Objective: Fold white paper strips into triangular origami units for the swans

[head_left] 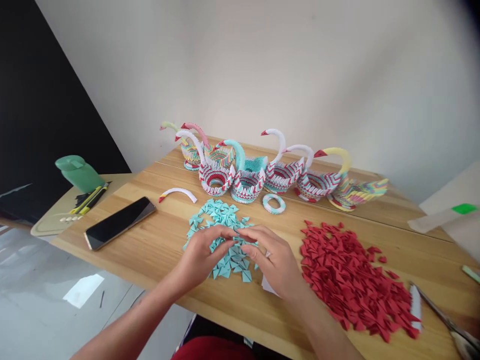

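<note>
My left hand [210, 250] and my right hand [272, 255] meet fingertip to fingertip above a loose pile of light blue folded paper triangles [225, 212]. Thumb and fingers of each hand are curled into a pinch. Whatever sits between the tips is too small to tell from the blue pieces behind. Under my right hand, white paper [269, 287] pokes out on the wooden table [165, 260]. To the right lies a large heap of red folded paper triangles [352, 275].
Several paper swans, among them a white-necked one [215, 177], line the back. Before them lie a loose swan neck [178, 192] and a paper ring [273, 204]. A phone [120, 223] and green bottle [78, 172] are left; scissors [446, 320] lie at right.
</note>
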The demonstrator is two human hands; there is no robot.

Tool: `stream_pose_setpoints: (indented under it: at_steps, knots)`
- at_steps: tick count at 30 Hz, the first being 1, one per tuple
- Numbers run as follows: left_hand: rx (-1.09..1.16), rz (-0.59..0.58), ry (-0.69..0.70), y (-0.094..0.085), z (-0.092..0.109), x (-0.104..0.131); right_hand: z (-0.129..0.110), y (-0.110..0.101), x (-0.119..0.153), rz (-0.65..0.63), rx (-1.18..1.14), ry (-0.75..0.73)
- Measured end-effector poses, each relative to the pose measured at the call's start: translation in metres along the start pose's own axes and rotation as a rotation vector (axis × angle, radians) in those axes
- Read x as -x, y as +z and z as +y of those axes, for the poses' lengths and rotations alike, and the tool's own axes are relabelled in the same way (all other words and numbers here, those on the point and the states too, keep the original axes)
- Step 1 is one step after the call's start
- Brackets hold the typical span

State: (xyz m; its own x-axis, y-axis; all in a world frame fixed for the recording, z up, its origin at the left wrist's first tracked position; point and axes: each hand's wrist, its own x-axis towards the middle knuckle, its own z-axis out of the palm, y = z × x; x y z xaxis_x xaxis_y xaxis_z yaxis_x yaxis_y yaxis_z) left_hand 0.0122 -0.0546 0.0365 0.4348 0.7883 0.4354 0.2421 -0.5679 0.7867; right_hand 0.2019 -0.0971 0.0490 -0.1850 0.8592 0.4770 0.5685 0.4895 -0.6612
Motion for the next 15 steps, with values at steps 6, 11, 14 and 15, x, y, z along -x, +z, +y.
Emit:
stream_pose_setpoints:
  at_steps: [6,11,14,15]
  knots:
    - [0.149,0.105,-0.001,0.026,0.008,0.016,-0.013,-0.002,0.011,0.051,-0.05,0.052]
    - [0.092,0.11,0.026,0.035,0.011,0.027,-0.016,-0.005,0.019,0.02,-0.078,0.101]
    - [0.064,0.126,0.055,0.041,0.017,0.039,-0.018,-0.003,0.03,0.024,-0.077,0.091]
    - [0.063,0.133,0.065,0.044,0.019,0.043,-0.018,-0.002,0.035,0.038,-0.08,0.084]
